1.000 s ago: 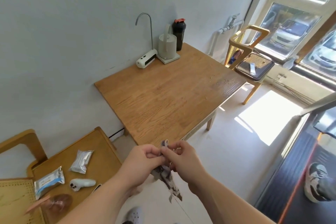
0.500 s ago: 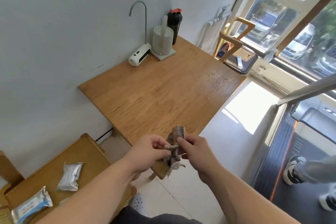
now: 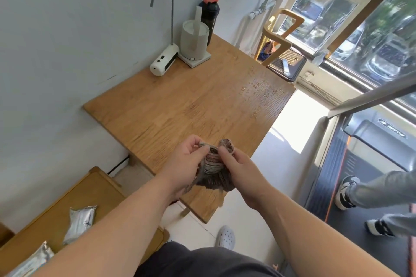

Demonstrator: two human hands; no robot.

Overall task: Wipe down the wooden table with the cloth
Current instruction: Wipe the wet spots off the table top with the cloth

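— Where's the cloth (image 3: pixel 213 167) right now?

— I've got it bunched above the near edge of the bench (image 3: pixel 184 105), not yet touching the wood. My left hand (image 3: pixel 186 164) is closed, pinching its left corner; my right hand (image 3: pixel 238 170) pinches the right fold.

— How would you start?

— Fold it flat into a pad first, I'd say, then press down and sweep toward the wet patch (image 3: pixel 261 90) at the bench's far right corner.

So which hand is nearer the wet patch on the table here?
Right. The right hand grips the cloth on the side toward the wet patch, which lies beyond it; the left hand holds the cloth's other side, farther away.
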